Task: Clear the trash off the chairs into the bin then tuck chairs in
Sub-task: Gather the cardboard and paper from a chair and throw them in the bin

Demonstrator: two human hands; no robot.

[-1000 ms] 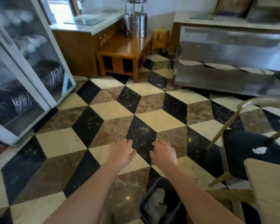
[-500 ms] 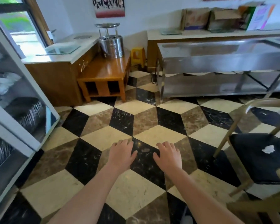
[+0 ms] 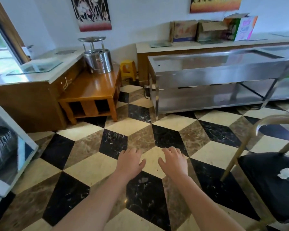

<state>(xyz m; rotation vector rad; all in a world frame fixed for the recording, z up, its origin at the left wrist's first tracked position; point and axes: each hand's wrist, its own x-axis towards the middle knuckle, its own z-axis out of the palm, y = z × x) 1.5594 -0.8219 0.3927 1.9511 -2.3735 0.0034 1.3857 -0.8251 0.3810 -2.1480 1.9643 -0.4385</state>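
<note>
A chair (image 3: 264,184) with a black cushioned seat and a curved light wooden back stands at the right edge. A small crumpled white scrap of paper (image 3: 284,173) lies on its seat. My left hand (image 3: 129,162) and my right hand (image 3: 173,161) hover side by side over the checkered floor, palms down, fingers loosely spread, holding nothing. Both are well to the left of the chair. The bin is out of view.
A steel counter (image 3: 215,80) runs along the back right. A low wooden table (image 3: 92,94) with a steel pot (image 3: 98,60) stands at the back left beside a brown cabinet (image 3: 28,100). A glass-door cabinet (image 3: 8,147) is at the left edge.
The view has lifted: the black bin with paper near my arms and the wooden table corner at the right have left the frame. My empty hands stay side by side.
</note>
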